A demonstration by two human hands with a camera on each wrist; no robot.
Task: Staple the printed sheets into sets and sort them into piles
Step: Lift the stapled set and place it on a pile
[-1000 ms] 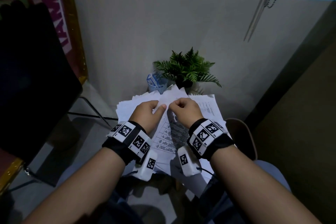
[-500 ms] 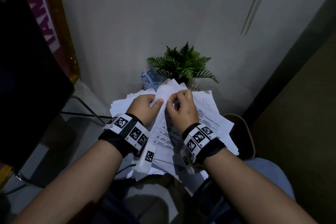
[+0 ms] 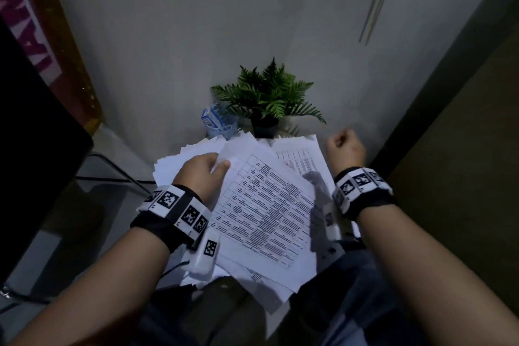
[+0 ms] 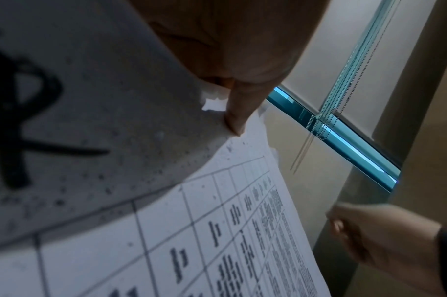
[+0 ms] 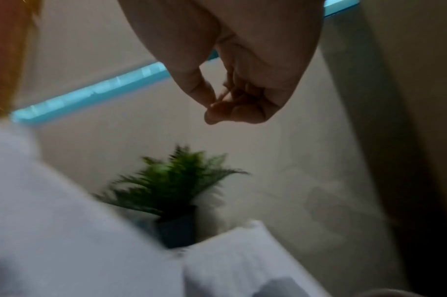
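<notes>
A printed sheet with a table (image 3: 266, 205) lies tilted on top of a loose heap of white sheets (image 3: 174, 163). My left hand (image 3: 207, 174) pinches that sheet at its top left corner. In the left wrist view the thumb (image 4: 237, 112) presses on the sheet (image 4: 217, 241), whose corner looks ragged. My right hand (image 3: 345, 149) hovers in the air to the right of the papers, apart from them. Its fingers are curled, thumb tip against them (image 5: 217, 108); whether something tiny sits between them I cannot tell. No stapler is in view.
A small potted fern (image 3: 266, 98) and a blue and white box (image 3: 216, 121) stand behind the papers against the grey wall. A large black object (image 3: 33, 135) fills the left side. Blind cords (image 3: 376, 8) hang at the upper right.
My right hand has left the sheet's top corner, where both hands were working, and swung out to the right with curled fingers. The left hand keeps its hold on the corner.
</notes>
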